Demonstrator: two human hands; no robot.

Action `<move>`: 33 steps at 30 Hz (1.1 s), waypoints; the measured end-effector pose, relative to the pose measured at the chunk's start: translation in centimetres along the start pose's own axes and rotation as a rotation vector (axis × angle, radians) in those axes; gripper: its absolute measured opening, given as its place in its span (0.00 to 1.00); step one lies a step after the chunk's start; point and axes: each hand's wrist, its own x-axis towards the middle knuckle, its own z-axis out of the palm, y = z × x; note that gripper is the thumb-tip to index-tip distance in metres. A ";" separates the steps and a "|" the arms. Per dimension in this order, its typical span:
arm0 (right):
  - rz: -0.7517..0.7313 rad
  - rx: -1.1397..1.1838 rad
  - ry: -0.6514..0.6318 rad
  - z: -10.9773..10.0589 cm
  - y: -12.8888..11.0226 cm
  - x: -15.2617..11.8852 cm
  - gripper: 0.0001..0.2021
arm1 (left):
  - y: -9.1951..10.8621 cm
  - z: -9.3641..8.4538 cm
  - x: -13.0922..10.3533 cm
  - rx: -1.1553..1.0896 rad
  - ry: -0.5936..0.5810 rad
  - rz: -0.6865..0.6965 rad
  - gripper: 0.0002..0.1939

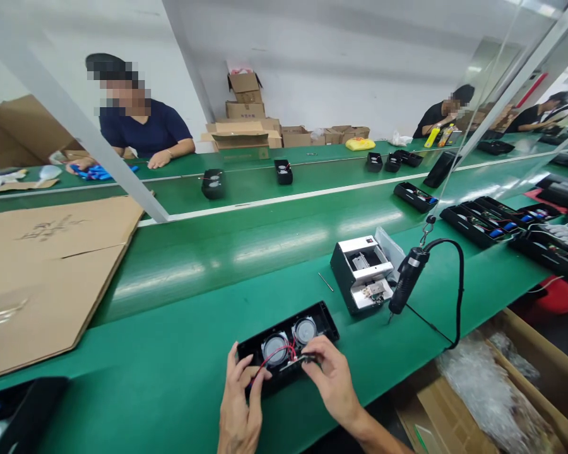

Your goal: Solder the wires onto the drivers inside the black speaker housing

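The fingers of the right hand (334, 378) are closed in a pinch on the right end of a small circuit board (291, 363). The fingers of the left hand (239, 403) are bent around the left end of the black housing (331, 320); thumb and forefinger are close together beside the red wires (273, 355). Whether they grip a wire cannot be told. The board is positioned over the near side of the housing, in front of two round speakers (275, 349), and the housing lies open on the green tabletop (170, 378).

Beyond the housing, to the right: a thin metal rod (325, 282), a black and white device (355, 277), and a powered screwdriver (408, 277) suspended from a hook, tip down. Far right: further open housings (476, 221). Left: a flat cardboard sheet (42, 265); below it, part of another housing (42, 403). Across the green work surface, a person (144, 132) in a dark shirt sits with both hands at the far counter
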 end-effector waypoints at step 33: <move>-0.381 -0.956 -1.108 -0.8 -2.9 7.3 0.12 | 2.6 -1.1 4.2 0.251 -0.367 0.424 0.10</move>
